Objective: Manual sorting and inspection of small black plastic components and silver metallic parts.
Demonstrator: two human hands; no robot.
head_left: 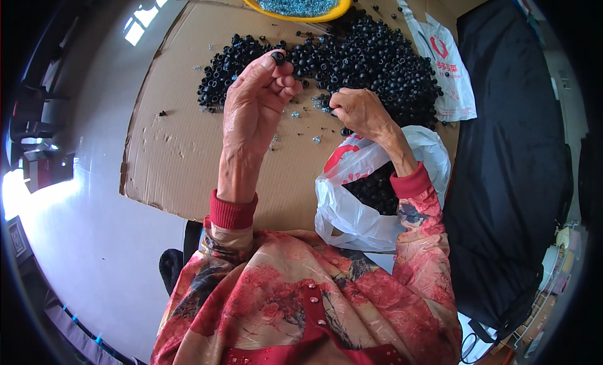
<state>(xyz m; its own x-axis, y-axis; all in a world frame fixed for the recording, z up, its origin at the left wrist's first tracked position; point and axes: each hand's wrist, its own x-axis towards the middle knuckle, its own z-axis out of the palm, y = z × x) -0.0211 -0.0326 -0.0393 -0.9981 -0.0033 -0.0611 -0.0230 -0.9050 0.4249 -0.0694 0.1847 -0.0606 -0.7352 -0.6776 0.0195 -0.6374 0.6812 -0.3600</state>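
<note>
Between thumb and forefinger, my left hand (260, 92) pinches a small round black part with a hollow end (277, 58). Its other fingers curl loosely below. My right hand (364, 114) is closed, knuckles up, at the near edge of a heap of similar black parts (383, 57). Whatever its fingertips hold is hidden or too small to name. To the left, behind my left hand, lies a smaller cluster of black parts (220, 76). Under my right wrist, an open white plastic bag (352, 217) contains more black parts (375, 190).
A yellow bowl (344, 2) of tiny clear-blue pieces (295, 0) stands at the far edge. Cardboard (169, 145) covers the work surface, with a few clear bits (316, 139) scattered on it. A flat white bag (453, 82) lies right of the heap, beside a large black cloth-like surface (502, 164).
</note>
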